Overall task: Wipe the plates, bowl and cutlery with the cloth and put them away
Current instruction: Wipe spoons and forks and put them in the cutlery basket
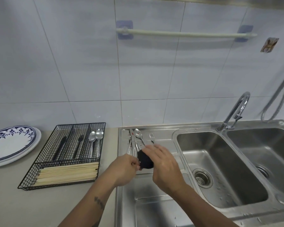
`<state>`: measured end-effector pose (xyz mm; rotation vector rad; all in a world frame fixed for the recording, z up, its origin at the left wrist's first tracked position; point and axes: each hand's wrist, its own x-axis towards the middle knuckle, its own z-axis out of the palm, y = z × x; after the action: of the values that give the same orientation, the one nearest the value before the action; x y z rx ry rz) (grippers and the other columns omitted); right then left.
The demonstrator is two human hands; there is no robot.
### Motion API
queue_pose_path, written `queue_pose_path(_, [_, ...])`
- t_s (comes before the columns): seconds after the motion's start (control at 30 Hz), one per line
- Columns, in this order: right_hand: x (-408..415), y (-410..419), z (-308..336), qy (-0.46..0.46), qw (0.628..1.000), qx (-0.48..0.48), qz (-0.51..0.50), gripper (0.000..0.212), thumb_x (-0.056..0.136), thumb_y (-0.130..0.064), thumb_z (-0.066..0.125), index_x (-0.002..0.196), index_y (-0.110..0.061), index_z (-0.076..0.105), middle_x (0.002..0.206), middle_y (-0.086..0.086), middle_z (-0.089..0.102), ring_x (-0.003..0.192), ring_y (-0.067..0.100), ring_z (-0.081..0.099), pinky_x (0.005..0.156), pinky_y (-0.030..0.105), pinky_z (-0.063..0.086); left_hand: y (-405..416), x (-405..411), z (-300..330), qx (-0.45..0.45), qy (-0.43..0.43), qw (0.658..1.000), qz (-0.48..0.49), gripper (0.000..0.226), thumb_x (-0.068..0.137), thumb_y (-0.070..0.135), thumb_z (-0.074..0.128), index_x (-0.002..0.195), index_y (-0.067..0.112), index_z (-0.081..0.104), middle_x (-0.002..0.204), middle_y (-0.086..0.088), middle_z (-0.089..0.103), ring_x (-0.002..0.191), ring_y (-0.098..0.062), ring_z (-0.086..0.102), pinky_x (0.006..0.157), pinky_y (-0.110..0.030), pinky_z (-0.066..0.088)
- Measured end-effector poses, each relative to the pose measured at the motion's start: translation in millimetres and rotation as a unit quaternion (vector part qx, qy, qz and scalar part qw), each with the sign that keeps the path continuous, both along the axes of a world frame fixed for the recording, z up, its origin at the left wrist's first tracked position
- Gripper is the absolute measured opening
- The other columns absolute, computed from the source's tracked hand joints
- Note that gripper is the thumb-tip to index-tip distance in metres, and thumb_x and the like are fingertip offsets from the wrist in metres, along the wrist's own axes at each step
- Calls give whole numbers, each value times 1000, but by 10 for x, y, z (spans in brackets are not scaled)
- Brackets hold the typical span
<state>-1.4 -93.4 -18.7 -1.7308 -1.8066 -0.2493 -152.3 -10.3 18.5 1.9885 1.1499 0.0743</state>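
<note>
while both hands work low in the middle of the frame, the left hand [124, 167] has its fingers curled and pinched on the end of a piece of cutlery, though which piece it is cannot be told because the black cloth [144, 161] covers it. the right hand [162, 163] lies over the cloth from the right, fingers bent around it and clamped on the bunched fabric, its fingertips blurred. cloth and both hands sit over the steel draining board [164, 140] at the left of the sink.

just above the hands, more cutlery lies loose on the draining board: a spoon [138, 134] with its bowl toward the wall, a fork [152, 138] a little to its right, and a few long steel pieces [131, 141] in a bundle to the left of the spoon, too overlapped to count.

left of centre, a black wire cutlery tray [39, 176] rests on the grey counter [15, 207]. its right slot holds two steel spoons [96, 138], the slots to the left hold dark-handled pieces [60, 147], and the front compartment is filled with pale chopsticks [67, 173] laid crosswise.

at the left edge of the frame, a blue-patterned plate [10, 142] sits on top of a plain white plate [28, 150].

to the right are the two sink basins [220, 169] with a curved tap [236, 110] between them at the back.
</note>
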Motion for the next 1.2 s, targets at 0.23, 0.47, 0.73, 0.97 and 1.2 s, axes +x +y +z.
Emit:
queue_pose_path(0.23, [-55, 100, -337, 16, 998, -55, 10, 54, 68, 4, 70, 117, -17, 61, 136, 9, 53, 124, 26, 52, 87, 35, 55, 194, -40, -35, 47, 46, 997, 41, 16, 91, 16, 58, 90, 24, 72, 88, 2, 68, 77, -14, 65, 60, -22, 45])
queue_pose_path(0.47, [-154, 148, -478, -62, 991, -120, -10, 66, 59, -9, 84, 121, -16, 65, 128, 9, 62, 122, 27, 56, 107, 36, 33, 168, -38, -124, 107, 64, 991, 50, 16, 85, 13, 58, 86, 22, 71, 80, 4, 64, 72, -13, 62, 57, -21, 43])
queue_pose_path(0.73, [-63, 287, -418, 6, 996, -86, 1, 46, 69, -9, 81, 111, -19, 68, 118, -2, 64, 112, 24, 58, 91, 34, 53, 191, -13, -129, 126, 52, 987, 87, 17, 87, 18, 62, 94, 23, 77, 85, 5, 66, 74, -14, 62, 65, -24, 50])
queue_pose_path(0.97, [-114, 257, -354, -23, 989, -144, 6, 59, 49, -4, 84, 104, -19, 72, 118, -2, 64, 111, 22, 60, 71, 29, 57, 252, -94, -288, 102, 45, 985, 130, 18, 85, 18, 62, 91, 27, 77, 96, 5, 72, 85, -14, 67, 83, -31, 57])
queue_pose_path(1.2, [26, 520, -262, 11, 986, -157, -55, 54, 76, -4, 70, 127, -21, 60, 132, -5, 55, 122, 18, 49, 92, 34, 50, 518, -323, -533, -6, -35, 971, 238, 18, 89, 12, 61, 92, 24, 74, 89, 4, 70, 74, -11, 64, 60, -22, 50])
